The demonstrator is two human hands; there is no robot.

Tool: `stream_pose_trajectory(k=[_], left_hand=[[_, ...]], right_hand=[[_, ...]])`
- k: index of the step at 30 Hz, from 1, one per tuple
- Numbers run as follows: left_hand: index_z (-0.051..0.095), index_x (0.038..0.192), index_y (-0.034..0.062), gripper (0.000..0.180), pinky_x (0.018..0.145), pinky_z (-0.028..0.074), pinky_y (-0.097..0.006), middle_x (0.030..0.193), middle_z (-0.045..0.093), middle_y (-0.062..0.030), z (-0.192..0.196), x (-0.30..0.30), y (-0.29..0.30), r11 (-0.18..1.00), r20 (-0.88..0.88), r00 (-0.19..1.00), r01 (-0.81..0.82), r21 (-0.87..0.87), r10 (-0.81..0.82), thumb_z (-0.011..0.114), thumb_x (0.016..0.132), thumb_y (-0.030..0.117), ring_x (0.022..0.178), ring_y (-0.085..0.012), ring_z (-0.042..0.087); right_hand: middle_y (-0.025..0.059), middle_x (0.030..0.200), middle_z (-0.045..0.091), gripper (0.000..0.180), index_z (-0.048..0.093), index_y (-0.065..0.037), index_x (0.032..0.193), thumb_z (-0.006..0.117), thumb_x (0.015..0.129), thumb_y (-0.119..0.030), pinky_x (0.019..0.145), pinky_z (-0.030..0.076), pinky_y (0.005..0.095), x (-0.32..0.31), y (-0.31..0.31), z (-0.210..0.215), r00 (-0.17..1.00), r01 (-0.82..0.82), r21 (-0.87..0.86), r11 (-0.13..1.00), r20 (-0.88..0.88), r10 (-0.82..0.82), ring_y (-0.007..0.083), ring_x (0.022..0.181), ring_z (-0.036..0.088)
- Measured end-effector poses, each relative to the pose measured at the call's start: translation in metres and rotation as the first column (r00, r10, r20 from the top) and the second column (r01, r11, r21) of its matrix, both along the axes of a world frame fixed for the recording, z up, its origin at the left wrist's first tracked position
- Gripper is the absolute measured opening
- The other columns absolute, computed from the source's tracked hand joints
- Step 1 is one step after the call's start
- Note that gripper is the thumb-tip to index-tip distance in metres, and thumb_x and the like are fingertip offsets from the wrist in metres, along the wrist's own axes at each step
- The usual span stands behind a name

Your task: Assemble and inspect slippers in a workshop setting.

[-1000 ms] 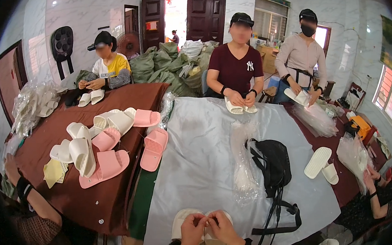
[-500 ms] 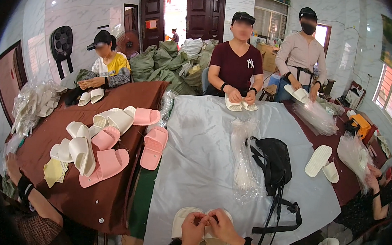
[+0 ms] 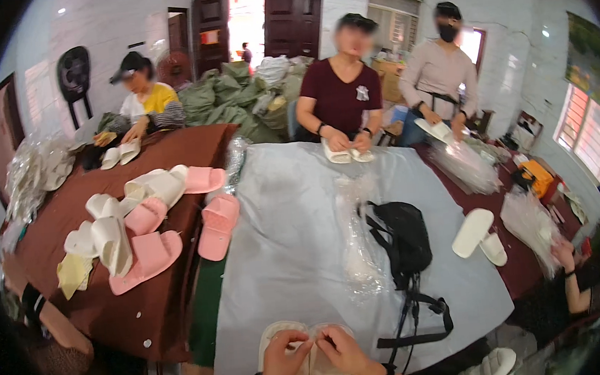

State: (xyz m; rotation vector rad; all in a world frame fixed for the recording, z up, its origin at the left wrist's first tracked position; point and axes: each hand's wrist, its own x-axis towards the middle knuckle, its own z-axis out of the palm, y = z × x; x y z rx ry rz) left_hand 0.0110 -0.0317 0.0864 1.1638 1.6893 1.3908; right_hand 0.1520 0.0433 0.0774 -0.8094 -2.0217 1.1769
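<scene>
A pair of cream slippers lies side by side at the near edge of the grey-covered table, the left slipper [image 3: 268,340] and the right slipper [image 3: 321,371] both partly covered by my hands. Over the left one, my left hand [image 3: 284,363] is closed, thumb and fingertips pinched together. My right hand [image 3: 340,353] is pinched in the same way above the right slipper. A narrow gap separates the two sets of fingertips. Anything held in them is too small or blurred to make out.
A black waist bag [image 3: 401,239] with loose straps and clear plastic bags [image 3: 361,253] lie ahead. White slippers [image 3: 473,233] rest at the right. Pink slippers [image 3: 218,225] and white ones cover part of the brown table [image 3: 107,329]. Several people work around the tables.
The whole view has shifted, so the room sits further left. My fingertips, touching before, are now slightly apart. The person at the far left has moved their hands apart.
</scene>
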Motion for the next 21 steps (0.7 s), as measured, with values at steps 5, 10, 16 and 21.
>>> stream_pose_trajectory(k=[5,10,16,21], left_hand=[[0.059,0.091,0.0008,0.011,0.064,0.043,-0.025,0.079,0.059,-0.0034,0.082,-0.006,-0.047,0.995,0.064,0.994,0.082,0.055,-0.086,0.058,0.085,0.011,0.070,-0.0118,0.053],[0.057,0.096,-0.0005,0.014,0.063,0.045,-0.025,0.080,0.059,-0.0108,0.138,-0.017,-0.053,0.885,0.200,0.906,0.282,0.370,-0.372,0.057,0.084,0.007,0.070,-0.0143,0.055],[0.057,0.099,-0.0022,0.021,0.045,0.043,-0.029,0.061,0.056,-0.0064,0.202,0.008,-0.037,0.488,0.116,0.718,0.336,0.806,-0.686,0.058,0.083,0.012,0.048,-0.0169,0.053],[0.055,0.108,0.0016,0.029,0.038,0.035,-0.027,0.052,0.053,-0.0028,0.237,-0.005,-0.035,0.361,0.140,0.410,0.530,0.768,-0.901,0.060,0.082,0.013,0.039,-0.0152,0.048]], right_hand=[[0.0087,0.086,0.047,0.007,0.048,-0.004,0.089,0.049,0.087,-0.010,0.067,0.039,0.0265,0.085,-0.027,0.095,0.987,-0.138,-0.045,0.989,0.079,0.141,0.0182,0.076,0.047],[0.0060,0.070,0.044,0.003,0.046,-0.002,0.087,0.045,0.086,-0.004,0.063,0.040,0.0287,0.166,0.035,0.155,0.831,0.475,0.224,0.851,0.203,-0.518,0.0176,0.065,0.045],[0.0148,0.096,0.053,0.017,0.049,0.002,0.103,0.043,0.088,-0.004,0.077,0.043,0.0314,0.272,0.171,0.177,0.472,0.371,0.928,0.046,-0.146,-0.869,0.0227,0.089,0.054],[0.0100,0.109,0.053,0.028,0.047,0.001,0.114,0.048,0.088,-0.011,0.080,0.043,0.0272,0.185,0.091,0.232,0.751,0.654,0.508,0.560,-0.348,-0.561,0.0177,0.093,0.054]])
